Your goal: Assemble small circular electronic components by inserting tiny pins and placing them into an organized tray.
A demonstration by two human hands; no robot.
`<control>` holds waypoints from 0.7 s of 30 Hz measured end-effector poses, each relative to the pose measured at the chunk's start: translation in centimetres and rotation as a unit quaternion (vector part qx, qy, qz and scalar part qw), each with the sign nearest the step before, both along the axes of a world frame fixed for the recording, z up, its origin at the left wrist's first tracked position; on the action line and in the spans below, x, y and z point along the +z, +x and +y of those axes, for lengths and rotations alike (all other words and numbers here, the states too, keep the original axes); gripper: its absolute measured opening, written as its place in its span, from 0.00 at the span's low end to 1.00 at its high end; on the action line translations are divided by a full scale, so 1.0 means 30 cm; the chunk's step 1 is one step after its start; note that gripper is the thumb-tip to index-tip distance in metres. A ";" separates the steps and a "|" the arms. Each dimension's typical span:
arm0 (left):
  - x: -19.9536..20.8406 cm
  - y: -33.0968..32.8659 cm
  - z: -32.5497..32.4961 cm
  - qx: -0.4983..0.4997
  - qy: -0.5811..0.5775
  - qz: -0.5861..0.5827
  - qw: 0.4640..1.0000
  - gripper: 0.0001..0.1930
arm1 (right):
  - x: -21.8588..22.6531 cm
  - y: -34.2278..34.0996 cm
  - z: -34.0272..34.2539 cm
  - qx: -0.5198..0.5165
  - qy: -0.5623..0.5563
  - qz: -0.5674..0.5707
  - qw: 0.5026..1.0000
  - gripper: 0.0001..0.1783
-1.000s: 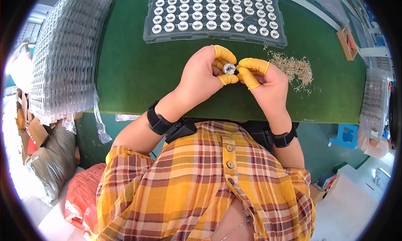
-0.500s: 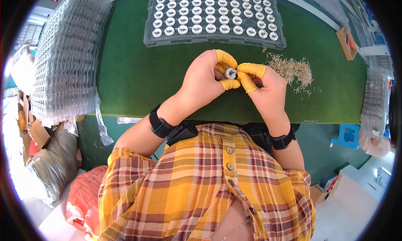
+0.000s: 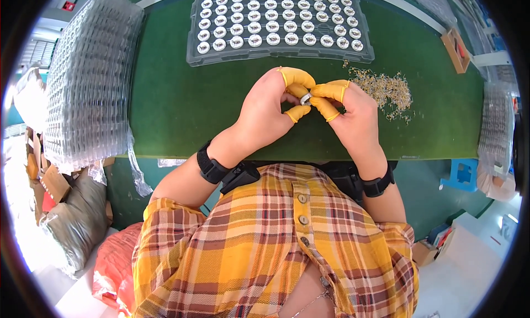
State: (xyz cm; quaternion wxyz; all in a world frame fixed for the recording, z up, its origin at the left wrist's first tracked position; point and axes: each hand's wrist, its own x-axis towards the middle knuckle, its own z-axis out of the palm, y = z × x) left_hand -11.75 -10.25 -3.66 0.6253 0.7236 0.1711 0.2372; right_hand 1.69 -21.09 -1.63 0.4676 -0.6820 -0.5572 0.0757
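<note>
In the middle of the bench, my left hand (image 3: 266,105) grips a small white round part (image 3: 305,99) between thumb and fingers, all in yellow finger cots. My right hand (image 3: 356,114), also with yellow finger cots, is pinched closed against the same part. Whatever lies between the right fingertips is hidden. Just beyond my hands stands a clear plastic tray (image 3: 229,58) with rows of similar white round parts (image 3: 273,39), each with a dark middle. Close to the right hand is a loose pile of tiny components with wire leads (image 3: 386,91).
A tall stack of clear plastic trays (image 3: 91,80) rises on the left of the green bench (image 3: 182,114). At the far right are a small wooden box (image 3: 456,50) and more stacked clear trays (image 3: 496,125). A blue stool (image 3: 462,174) stands below the bench's right end.
The white round part has tilted in my left fingers, so its face shows less. My right fingertips have closed in over its edge. The whole view has shifted slightly.
</note>
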 end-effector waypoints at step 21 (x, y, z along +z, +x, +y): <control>0.093 0.109 0.169 0.053 0.195 0.086 0.976 0.16 | 0.056 0.357 0.321 -0.109 -0.263 -0.109 0.952 0.10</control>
